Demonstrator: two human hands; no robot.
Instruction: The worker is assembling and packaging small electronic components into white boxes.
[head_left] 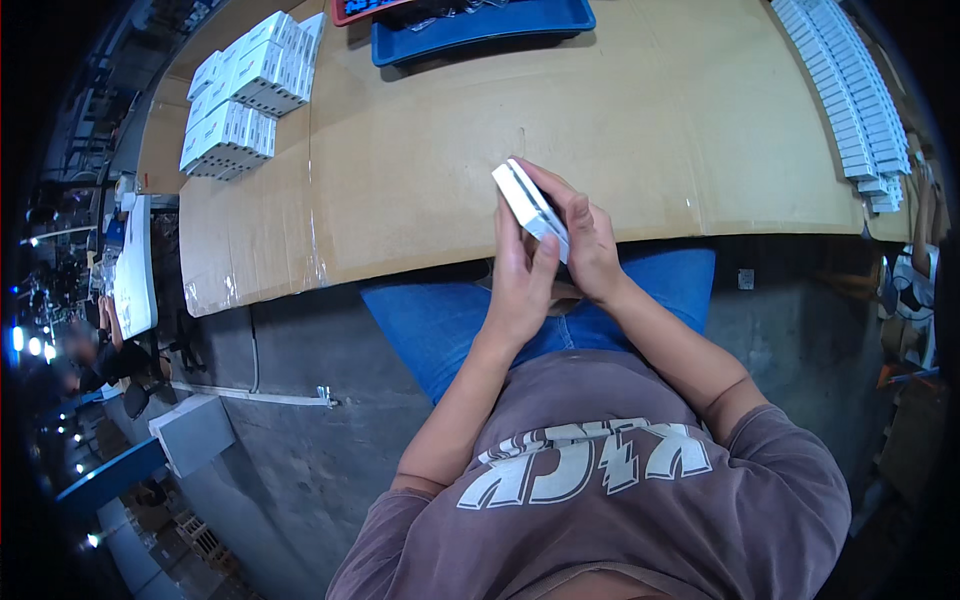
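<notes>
Head view: we have one slim white box (pixel 517 194) held between both hands, tilted, its far end pointing away and to the left, at the near edge of the cardboard-covered table (pixel 440 160). Left hand (pixel 524 285) grasps the box from its left side, the thumb bent up near its lower end; right hand (pixel 594 250) lies along the right side, fingers cupped around it. Right thumb stands up beside the box; whether it presses or is clear of it, we cannot tell. A dark line runs lengthwise along the box; gap or printed stripe, not resolved. Handling notes, our judgement: carry the weight in the left palm and let the right fingers steady the opposite side, so that neither thumb has to bear hard on what looks like thin card. Press on edges and corners rather than the middle of a broad face, which would likely dent first. Turn the box slowly with both hands, and keep it over the table so that a slip lands on cardboard. Clearance is good: the stack of white boxes (pixel 250 75) at far left, the blue tray (pixel 485 40) at the back and the long rows of white boxes (pixel 840 90) at right all lie well apart from our hands.
</notes>
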